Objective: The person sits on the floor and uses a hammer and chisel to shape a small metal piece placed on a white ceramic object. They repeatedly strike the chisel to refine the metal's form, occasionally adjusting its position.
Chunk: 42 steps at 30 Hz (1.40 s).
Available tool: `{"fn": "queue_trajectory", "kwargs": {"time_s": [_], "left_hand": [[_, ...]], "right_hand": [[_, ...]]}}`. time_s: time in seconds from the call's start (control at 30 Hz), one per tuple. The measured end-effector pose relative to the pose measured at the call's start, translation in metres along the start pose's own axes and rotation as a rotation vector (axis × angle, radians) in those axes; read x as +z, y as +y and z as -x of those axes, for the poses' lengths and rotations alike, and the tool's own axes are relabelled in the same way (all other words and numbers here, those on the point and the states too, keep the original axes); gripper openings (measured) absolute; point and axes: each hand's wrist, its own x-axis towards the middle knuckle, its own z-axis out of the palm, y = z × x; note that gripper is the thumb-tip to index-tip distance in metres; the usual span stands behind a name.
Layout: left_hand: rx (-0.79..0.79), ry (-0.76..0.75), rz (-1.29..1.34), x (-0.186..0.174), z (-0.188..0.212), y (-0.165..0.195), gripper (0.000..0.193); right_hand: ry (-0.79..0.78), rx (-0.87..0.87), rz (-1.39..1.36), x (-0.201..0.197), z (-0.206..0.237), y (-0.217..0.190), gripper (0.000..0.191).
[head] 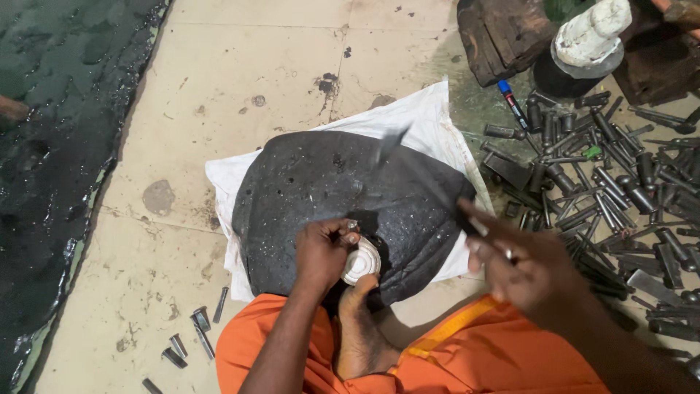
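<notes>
My left hand grips a small metal punch upright on a round white carved piece. That piece rests on a large dark pad, and my bare foot presses against its near edge. My right hand is raised to the right and holds a hammer. The hammer is blurred by motion, with its head up over the pad. Orange cloth covers my legs at the bottom of the view.
A white sack lies under the pad. Several dark metal punches and chisels are heaped at the right, and a few more lie at lower left. A blue-capped marker, wooden blocks and a white wrapped object sit at upper right.
</notes>
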Motion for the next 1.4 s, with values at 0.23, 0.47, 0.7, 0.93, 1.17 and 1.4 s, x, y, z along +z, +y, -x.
{"fn": "queue_trajectory", "kwargs": {"time_s": [0.23,0.47,0.7,0.93,1.17,1.4], "left_hand": [[0.079,-0.071,-0.028,-0.006,-0.003,-0.003,0.013],[0.151,-0.117,-0.015,-0.006,-0.01,-0.01,0.015],[0.033,-0.186,0.038,-0.006,-0.014,-0.014,0.015],[0.042,-0.26,0.006,-0.005,-0.024,-0.009,0.011],[0.115,-0.285,-0.069,-0.008,-0.026,-0.006,0.014],[0.103,-0.29,-0.111,-0.009,-0.027,-0.004,0.013]], "right_hand": [[-0.407,0.331,0.291,0.008,-0.017,-0.017,0.064],[0.06,0.198,0.094,-0.005,-0.012,-0.023,0.058],[0.179,0.148,0.047,0.006,0.002,-0.007,0.06],[-0.037,0.356,0.0,0.007,0.005,0.004,0.051],[-0.18,0.433,0.181,0.012,0.012,-0.007,0.05],[-0.084,-0.09,0.115,0.018,0.01,-0.012,0.049]]}}
